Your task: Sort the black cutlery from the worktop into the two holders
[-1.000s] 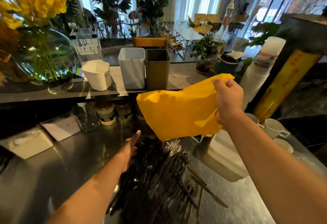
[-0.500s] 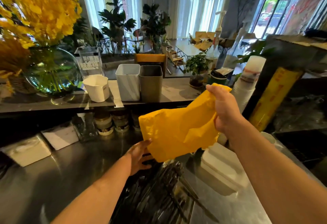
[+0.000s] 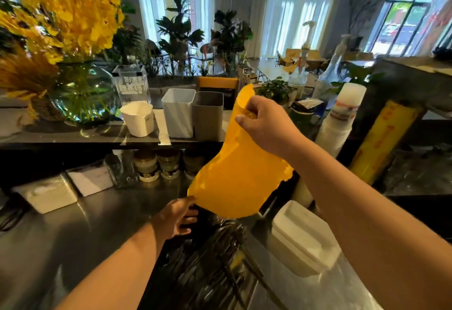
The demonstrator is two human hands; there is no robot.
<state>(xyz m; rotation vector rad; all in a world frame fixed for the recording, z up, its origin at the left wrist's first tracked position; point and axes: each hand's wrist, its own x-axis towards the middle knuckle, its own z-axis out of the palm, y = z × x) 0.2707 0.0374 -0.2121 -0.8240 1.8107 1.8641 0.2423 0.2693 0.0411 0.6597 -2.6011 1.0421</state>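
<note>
right hand: yellow bag was gripped, raised above cutlery | left hand: was held open at bag's lower edge

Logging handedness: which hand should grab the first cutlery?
Left. The left hand sits low at the cutlery pile; the right hand is raised, gripping the yellow bag.

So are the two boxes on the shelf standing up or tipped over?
Standing up. The white box and grey box sit flat on the shelf, open tops upward.
</note>
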